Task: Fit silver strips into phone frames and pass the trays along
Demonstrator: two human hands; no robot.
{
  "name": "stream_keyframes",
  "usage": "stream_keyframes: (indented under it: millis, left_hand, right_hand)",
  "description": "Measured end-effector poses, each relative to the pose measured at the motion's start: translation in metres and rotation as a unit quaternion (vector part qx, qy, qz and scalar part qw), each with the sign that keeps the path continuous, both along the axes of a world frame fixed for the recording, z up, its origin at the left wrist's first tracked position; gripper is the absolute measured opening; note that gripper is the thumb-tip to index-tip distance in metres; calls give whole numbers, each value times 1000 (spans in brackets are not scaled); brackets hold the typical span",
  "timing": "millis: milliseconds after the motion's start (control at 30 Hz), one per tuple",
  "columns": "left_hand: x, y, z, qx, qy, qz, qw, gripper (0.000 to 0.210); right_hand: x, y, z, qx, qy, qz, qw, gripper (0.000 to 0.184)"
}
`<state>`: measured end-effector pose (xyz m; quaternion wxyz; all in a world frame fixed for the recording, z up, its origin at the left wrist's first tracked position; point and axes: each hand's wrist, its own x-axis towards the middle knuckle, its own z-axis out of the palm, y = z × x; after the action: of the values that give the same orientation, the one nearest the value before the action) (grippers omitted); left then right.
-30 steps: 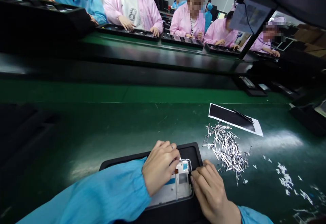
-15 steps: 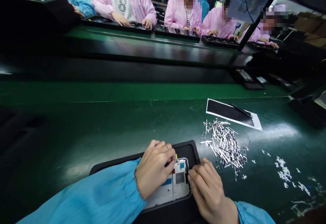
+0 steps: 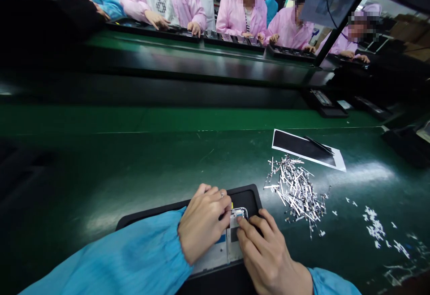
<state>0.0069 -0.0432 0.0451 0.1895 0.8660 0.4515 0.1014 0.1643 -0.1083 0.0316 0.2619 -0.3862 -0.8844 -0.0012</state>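
A silvery phone frame (image 3: 215,255) with a blue patch and a grey patch lies in a black tray (image 3: 250,193) near the front of the table. Over its far side bends my left hand (image 3: 206,223), fingers curled and closed, with a ring on one of them. Whatever these fingertips pinch is hidden. From the right, my right hand (image 3: 268,250) reaches over the frame's right end, its fingers apart and a fingertip touching the frame by the blue patch. I see nothing held in it. A small yellow piece shows beside my left fingers.
Right of the tray lies a heap of thin silvery strips (image 3: 298,187), with white scraps (image 3: 373,225) farther right. Behind the heap, tweezers (image 3: 319,145) rest on a black sheet with white edges (image 3: 289,143). Co-workers in pink and blue handle trays (image 3: 235,42) across the bench.
My right hand has shifted left from the frame's right edge onto its surface, and its fingers have spread. My left hand and the tray stay nearly in place.
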Motion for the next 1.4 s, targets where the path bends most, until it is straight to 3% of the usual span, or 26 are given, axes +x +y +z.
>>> stream_keyframes:
  millis: [233, 567, 900, 1133, 1400]
  left_hand:
    - [3, 3, 2, -43, 18, 7, 999, 18]
    - [2, 1, 3, -50, 20, 7, 999, 19]
    - [4, 1, 2, -45, 10, 22, 999, 19]
    - [-5, 3, 3, -54, 4, -19, 998, 19]
    - [-8, -1, -4, -15, -48, -21, 999, 21]
  right_hand:
    - [-1, -1, -5, 3, -34, 8, 999, 29]
    - [0, -2, -5, -20, -42, 17, 999, 29]
    - [-2, -4, -17, -9, -67, 0, 998, 30]
    - [-8, -7, -17, 40, -96, -29, 994, 35]
    - [-15, -6, -15, 59, -91, -51, 993, 38]
